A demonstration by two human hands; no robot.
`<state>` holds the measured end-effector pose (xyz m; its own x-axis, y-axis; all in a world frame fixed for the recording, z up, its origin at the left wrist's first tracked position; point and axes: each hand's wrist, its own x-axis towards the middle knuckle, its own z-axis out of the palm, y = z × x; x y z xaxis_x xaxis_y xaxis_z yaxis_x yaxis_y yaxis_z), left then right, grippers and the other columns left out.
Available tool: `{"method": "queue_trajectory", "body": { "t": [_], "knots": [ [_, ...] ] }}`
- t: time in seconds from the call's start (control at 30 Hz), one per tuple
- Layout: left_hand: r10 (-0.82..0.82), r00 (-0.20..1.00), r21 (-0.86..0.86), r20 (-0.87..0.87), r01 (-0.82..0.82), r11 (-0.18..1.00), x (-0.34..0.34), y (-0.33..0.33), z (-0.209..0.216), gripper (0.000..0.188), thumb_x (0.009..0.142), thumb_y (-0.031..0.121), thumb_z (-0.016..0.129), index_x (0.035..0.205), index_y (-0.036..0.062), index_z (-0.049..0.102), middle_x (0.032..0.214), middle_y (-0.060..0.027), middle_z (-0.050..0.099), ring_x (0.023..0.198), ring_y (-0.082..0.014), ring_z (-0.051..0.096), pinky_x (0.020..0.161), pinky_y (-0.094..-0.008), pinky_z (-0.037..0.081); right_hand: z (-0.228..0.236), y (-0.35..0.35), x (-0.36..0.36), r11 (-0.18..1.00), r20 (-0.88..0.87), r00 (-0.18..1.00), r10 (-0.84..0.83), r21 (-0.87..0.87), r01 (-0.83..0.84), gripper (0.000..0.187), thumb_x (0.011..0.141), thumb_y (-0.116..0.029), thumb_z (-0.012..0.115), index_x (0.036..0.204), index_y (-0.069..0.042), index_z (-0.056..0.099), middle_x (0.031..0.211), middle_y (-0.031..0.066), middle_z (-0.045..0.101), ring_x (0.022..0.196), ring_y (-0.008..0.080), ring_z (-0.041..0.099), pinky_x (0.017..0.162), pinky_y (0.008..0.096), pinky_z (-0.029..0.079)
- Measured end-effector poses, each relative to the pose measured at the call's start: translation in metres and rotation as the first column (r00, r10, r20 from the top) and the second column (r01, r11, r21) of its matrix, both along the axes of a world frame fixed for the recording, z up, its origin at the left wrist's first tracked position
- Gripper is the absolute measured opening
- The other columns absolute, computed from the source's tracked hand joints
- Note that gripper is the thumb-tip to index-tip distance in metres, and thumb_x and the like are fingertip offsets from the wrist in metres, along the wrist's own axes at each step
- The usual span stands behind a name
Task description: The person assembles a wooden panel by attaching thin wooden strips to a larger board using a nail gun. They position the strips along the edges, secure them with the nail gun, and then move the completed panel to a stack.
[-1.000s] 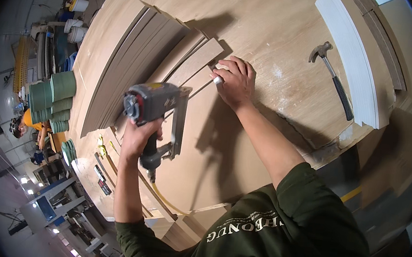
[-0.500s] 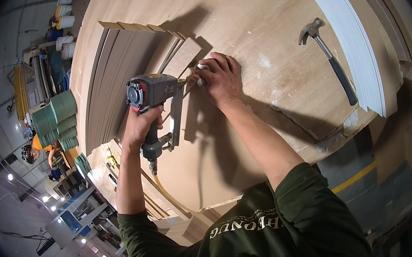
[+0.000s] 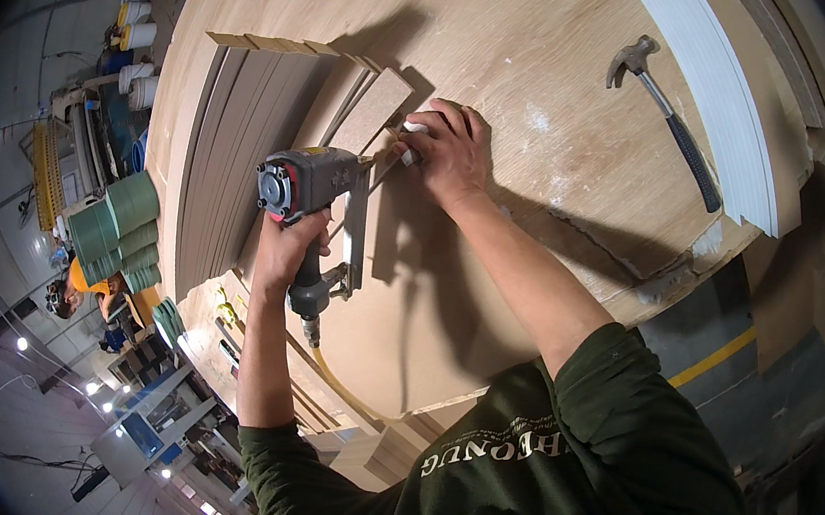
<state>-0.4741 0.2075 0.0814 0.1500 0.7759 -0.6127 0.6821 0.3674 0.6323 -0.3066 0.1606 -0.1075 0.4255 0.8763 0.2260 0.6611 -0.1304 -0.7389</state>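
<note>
My left hand (image 3: 284, 252) is wrapped round the grip of a grey and black pneumatic nail gun (image 3: 315, 179), whose nose points right at the edge of a thin wooden board (image 3: 375, 113). A yellow air hose (image 3: 343, 391) runs from the bottom of its grip. At the nose, my right hand (image 3: 450, 156) is closed, thumb and fingers pinching the board's edge; white wraps cover some fingertips. Exactly how the pieces meet there is partly hidden by the gun and fingers. Just left of the gun, a row of brown boards (image 3: 244, 139) stands on edge.
A claw hammer (image 3: 685, 155) lies on the plywood tabletop (image 3: 535, 49) at the right, beside a stack of white strips (image 3: 721, 99). Green stacked pieces (image 3: 114, 226) and a co-worker in orange (image 3: 88, 286) are beyond the left edge. Cut boards (image 3: 382, 455) lie near my body.
The view has shifted slightly. Both hands keep their hold, with the nail gun's nose still by the right fingers at the board's edge.
</note>
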Motion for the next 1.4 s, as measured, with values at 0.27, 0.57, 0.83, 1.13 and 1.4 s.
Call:
{"method": "queue_trajectory", "body": {
  "t": [0.27,0.57,0.83,1.13,1.4],
  "knots": [
    [-0.011,1.000,0.015,0.008,0.011,1.000,0.000,0.000,0.000,0.024,0.080,0.013,0.063,0.099,-0.0010,0.063,0.063,-0.0039,0.057,0.051,-0.0113,0.056,0.050,-0.0244,0.050,0.011,-0.003,0.003,0.983,-0.065,0.993,0.102,-0.146,-0.110,0.020,0.088,-0.036,0.059,0.099,-0.026,0.072,0.120,-0.0097,0.058,0.132,0.0152,0.035,0.113,0.0435,0.016],
    [0.136,0.988,-0.031,0.077,-0.134,0.990,-0.022,-0.013,0.008,0.017,0.080,0.008,0.062,0.095,0.0000,0.063,0.072,-0.0045,0.059,0.055,-0.0103,0.056,0.051,-0.0258,0.050,0.014,-0.006,0.006,0.984,-0.050,0.990,0.134,-0.113,-0.138,0.017,0.082,-0.019,0.065,0.095,-0.026,0.072,0.119,-0.0085,0.058,0.131,0.0155,0.036,0.113,0.0415,0.016],
    [0.212,0.976,0.048,0.046,-0.214,0.976,-0.075,-0.041,0.018,0.020,0.079,0.010,0.061,0.096,0.0007,0.062,0.068,-0.0035,0.058,0.053,-0.0102,0.055,0.049,-0.0250,0.049,0.012,-0.001,0.002,0.999,-0.029,0.999,0.029,0.036,-0.028,0.015,0.083,-0.033,0.065,0.083,-0.021,0.074,0.109,-0.0081,0.064,0.120,0.0156,0.045,0.107,0.0414,0.023],
    [0.221,0.975,0.022,-0.009,-0.221,0.975,-0.085,-0.037,-0.001,0.017,0.081,0.012,0.061,0.094,0.0006,0.063,0.062,-0.0029,0.056,0.050,-0.0107,0.054,0.048,-0.0247,0.049,0.015,-0.001,0.002,1.000,0.016,0.999,0.028,0.012,-0.028,0.016,0.084,-0.035,0.064,0.083,-0.023,0.075,0.109,-0.0082,0.063,0.120,0.0161,0.046,0.106,0.0411,0.024],
    [0.236,0.972,-0.025,-0.021,-0.236,0.971,-0.086,-0.039,0.004,0.021,0.081,0.014,0.063,0.096,-0.0014,0.063,0.062,-0.0028,0.056,0.050,-0.0108,0.054,0.049,-0.0247,0.049,0.011,0.001,0.002,0.999,0.050,0.999,0.014,0.042,-0.016,0.013,0.082,-0.034,0.066,0.080,-0.024,0.074,0.108,-0.0109,0.064,0.118,0.0147,0.047,0.105,0.0404,0.026]
  ]
}}
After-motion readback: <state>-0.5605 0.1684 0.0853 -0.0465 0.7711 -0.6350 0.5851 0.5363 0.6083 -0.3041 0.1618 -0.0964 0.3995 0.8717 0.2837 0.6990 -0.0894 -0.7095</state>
